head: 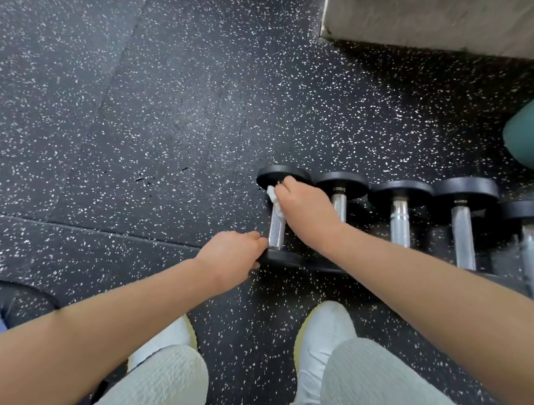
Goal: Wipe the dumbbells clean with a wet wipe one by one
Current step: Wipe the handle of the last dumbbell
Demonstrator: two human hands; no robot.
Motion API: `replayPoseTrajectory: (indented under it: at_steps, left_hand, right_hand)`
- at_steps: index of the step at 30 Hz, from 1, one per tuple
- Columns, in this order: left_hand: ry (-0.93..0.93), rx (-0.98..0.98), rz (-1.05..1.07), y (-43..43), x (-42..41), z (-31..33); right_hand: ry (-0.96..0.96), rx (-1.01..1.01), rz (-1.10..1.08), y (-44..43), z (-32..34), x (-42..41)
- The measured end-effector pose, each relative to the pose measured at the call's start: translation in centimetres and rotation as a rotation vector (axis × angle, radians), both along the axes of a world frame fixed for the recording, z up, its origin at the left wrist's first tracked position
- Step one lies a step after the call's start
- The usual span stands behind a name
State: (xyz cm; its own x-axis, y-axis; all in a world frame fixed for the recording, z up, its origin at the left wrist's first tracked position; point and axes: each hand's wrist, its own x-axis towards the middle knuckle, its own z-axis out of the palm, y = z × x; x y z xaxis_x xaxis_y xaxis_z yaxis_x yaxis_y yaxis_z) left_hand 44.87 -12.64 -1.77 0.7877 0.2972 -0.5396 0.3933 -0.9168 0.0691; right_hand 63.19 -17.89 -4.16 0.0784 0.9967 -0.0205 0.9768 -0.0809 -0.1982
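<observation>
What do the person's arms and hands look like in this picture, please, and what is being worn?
Both forearms are bare to the frame's edge: no sleeves, gloves, watch or rings visible on the left hand or right hand. Below them are pale, textured trousers and white shoes.

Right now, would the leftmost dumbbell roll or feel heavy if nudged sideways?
The leftmost dumbbell has round heads, so it could probably roll sideways. The left hand braces its near head, likely steadying it. Its steel handle and thick heads suggest heavy for its size.
</observation>
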Motion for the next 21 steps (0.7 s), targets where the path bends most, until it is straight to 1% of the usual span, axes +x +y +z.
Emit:
replayPoseTrajectory:
  at_steps: [2,4,6,7,10,12,14,18,21]
  left_hand:
    - [0.014,-0.034,-0.021,0.5,-0.3,1.0]
    - [0.015,-0.082,-0.011,0.9,-0.7,2.4]
    - [0.011,-0.135,0.045,1.1,-0.8,4.3]
    - [-0.006,-0.154,0.081,1.2,-0.9,5.5]
    - [-0.119,-0.171,0.237,1.2,-0.7,9.6]
    - [-0.292,-0.175,0.405,0.9,-0.6,13.7]
    - [-0.486,-0.217,0.527,0.4,-0.2,18.2]
    - [-0.836,-0.310,0.592,-1.4,0.5,28.8]
    - [-1.074,-0.355,0.601,-3.7,0.8,36.6]
  right_hand:
    - [0.092,-0.029,0.002,-1.2,0.1,-0.8]
    - [0.154,-0.129,0.052,-2.4,1.2,-1.5]
    - [0.201,-0.251,0.078,-3.2,3.2,-1.6]
    - [0.246,-0.270,0.073,-3.4,4.6,-1.5]
    - [0.365,-0.163,0.012,-3.3,9.6,-0.7]
    - [0.430,-0.101,-0.014,-3.3,14.6,-0.5]
    - [0.465,-0.094,-0.017,-3.4,19.9,-0.3]
    - [0.471,-0.044,-0.020,-5.1,32.5,-0.1]
    - [0.510,0.124,-0.073,-8.4,41.8,-0.2]
